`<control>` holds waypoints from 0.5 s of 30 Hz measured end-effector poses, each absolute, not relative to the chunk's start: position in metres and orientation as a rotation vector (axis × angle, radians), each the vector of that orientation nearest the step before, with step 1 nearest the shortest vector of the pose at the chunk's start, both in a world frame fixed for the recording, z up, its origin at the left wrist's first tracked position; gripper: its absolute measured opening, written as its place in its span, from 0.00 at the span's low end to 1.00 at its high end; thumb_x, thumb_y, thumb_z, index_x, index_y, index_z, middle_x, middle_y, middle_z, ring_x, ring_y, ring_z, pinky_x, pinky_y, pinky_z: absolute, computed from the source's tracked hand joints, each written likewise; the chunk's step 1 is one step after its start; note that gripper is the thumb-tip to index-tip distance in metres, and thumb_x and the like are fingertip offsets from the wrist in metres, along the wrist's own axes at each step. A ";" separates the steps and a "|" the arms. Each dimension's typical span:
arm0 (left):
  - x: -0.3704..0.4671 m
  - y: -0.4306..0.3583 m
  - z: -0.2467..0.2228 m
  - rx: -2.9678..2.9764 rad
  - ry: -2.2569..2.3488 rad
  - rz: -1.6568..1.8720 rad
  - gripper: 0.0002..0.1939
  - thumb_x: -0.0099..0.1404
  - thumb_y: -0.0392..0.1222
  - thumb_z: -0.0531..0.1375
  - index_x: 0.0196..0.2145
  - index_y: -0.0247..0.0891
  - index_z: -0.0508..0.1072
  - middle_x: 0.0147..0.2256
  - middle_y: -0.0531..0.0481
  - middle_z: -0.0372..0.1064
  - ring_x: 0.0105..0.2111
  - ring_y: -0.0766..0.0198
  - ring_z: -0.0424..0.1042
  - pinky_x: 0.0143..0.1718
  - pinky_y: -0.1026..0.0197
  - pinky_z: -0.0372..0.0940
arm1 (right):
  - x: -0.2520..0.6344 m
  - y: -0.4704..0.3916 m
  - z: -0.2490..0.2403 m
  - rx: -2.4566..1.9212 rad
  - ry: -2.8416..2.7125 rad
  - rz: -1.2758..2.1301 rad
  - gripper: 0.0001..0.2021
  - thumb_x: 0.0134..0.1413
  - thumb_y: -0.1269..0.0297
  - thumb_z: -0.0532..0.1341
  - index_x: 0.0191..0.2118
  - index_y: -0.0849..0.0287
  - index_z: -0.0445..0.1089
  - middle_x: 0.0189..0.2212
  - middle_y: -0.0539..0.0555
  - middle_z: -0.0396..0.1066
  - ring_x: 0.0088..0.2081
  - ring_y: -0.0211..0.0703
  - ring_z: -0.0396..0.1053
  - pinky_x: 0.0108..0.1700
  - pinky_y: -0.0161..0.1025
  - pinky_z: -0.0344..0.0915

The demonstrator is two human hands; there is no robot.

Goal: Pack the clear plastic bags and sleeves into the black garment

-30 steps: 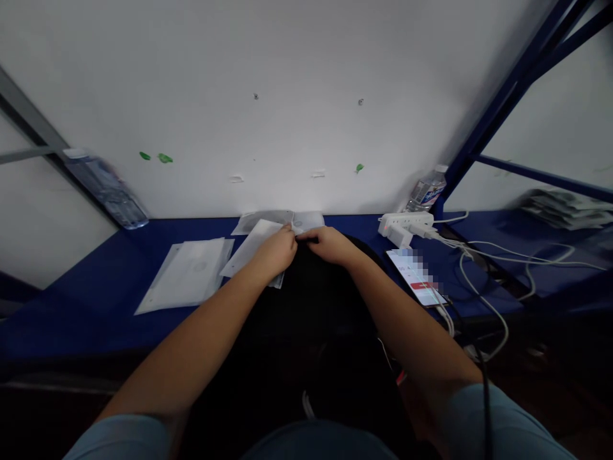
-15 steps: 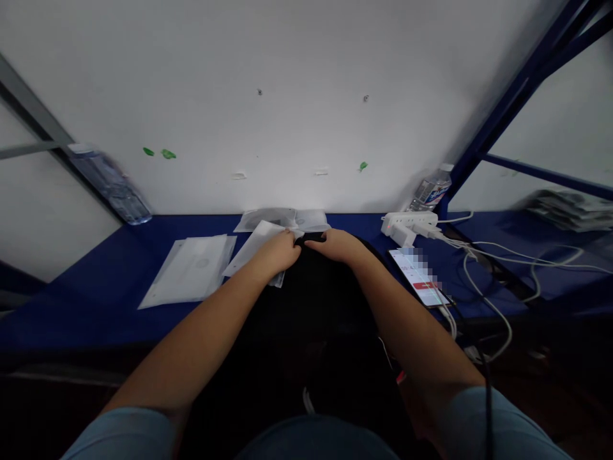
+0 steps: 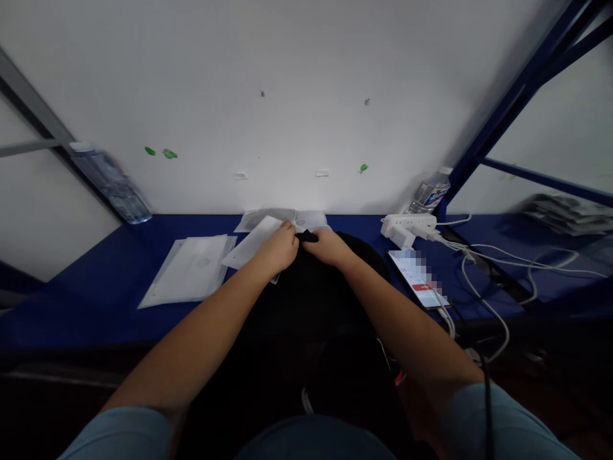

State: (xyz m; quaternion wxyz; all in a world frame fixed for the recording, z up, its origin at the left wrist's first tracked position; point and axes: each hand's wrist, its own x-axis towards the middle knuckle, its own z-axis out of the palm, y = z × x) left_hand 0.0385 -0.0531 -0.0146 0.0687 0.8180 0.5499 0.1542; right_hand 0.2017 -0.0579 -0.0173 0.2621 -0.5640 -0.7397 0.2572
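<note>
A dark black cloth (image 3: 316, 300), perhaps a garment, lies over the middle of the table and hangs toward me. My left hand (image 3: 281, 248) is closed on its far edge, overlapping a translucent plastic bag (image 3: 256, 241). Just to the right, my right hand (image 3: 329, 246) pinches the same edge. A small black fold (image 3: 307, 236) sticks up between the two hands. The fingertips are partly hidden by the hands and the dark fabric. Behind them, more translucent bags (image 3: 268, 219) lie against the wall.
Flat translucent bags (image 3: 191, 271) lie on the blue table (image 3: 96, 281) at the left. A plastic bottle (image 3: 115, 185) leans in the left corner, another bottle (image 3: 431, 190) at the right. A power strip (image 3: 407, 222), a phone (image 3: 419, 279) and white cables (image 3: 498, 255) occupy the right side.
My right hand has moved slightly left, closer to my left hand. A black fold of the cloth now shows raised between them.
</note>
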 end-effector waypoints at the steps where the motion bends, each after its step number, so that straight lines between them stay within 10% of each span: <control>1: 0.039 -0.054 -0.014 2.460 1.652 0.467 0.24 0.72 0.32 0.45 0.62 0.27 0.64 0.68 0.34 0.54 0.70 0.57 0.52 0.69 0.58 0.50 | 0.200 -0.058 -0.019 -1.510 -2.008 0.692 0.09 0.54 0.62 0.62 0.28 0.61 0.73 0.25 0.54 0.75 0.27 0.40 0.69 0.30 0.35 0.58; 15: 0.033 -0.062 -0.008 2.353 1.732 0.149 0.28 0.70 0.36 0.48 0.65 0.22 0.60 0.68 0.27 0.52 0.70 0.47 0.51 0.67 0.49 0.55 | 0.214 -0.057 -0.010 -1.716 -1.805 0.656 0.11 0.55 0.59 0.63 0.26 0.61 0.72 0.23 0.54 0.72 0.26 0.40 0.67 0.29 0.36 0.59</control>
